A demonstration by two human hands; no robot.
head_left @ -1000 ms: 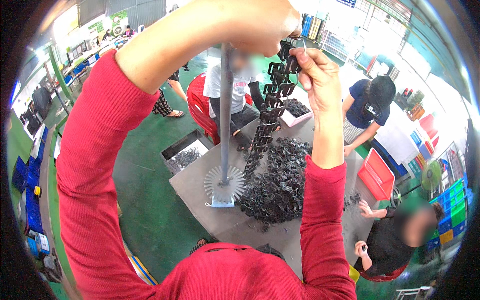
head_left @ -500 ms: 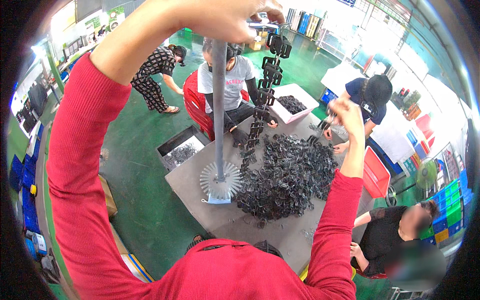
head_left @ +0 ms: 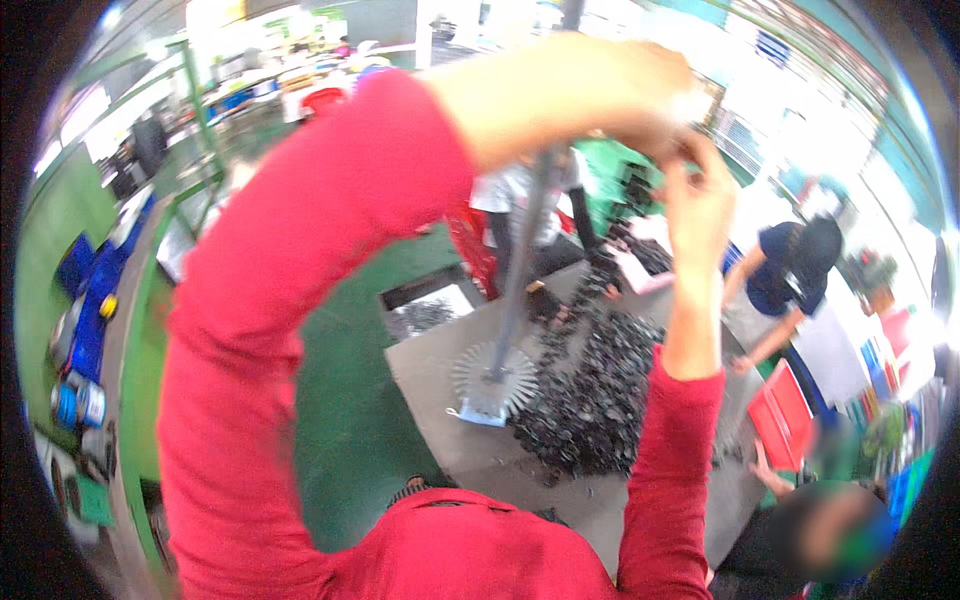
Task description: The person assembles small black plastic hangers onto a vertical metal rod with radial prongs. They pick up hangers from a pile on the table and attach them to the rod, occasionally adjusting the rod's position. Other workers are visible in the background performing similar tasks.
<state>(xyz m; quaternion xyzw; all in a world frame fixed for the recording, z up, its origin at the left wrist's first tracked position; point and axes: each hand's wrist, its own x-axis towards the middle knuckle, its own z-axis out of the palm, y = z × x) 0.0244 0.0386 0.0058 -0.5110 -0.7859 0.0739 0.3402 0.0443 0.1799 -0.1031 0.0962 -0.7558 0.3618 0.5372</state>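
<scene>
One grey pole, crossed by left forearm, right of it one black clip chain, one clip heap, left hand and right hand brought close, grips too blurred to tell

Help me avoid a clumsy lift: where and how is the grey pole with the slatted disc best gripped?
Probably around the bare lower shaft of the grey pole, from its left. It is slim and straight there, while the pile of black parts lies to the right and the left forearm crosses in front higher up. The slatted disc at its foot looks a poorer hold.
</scene>
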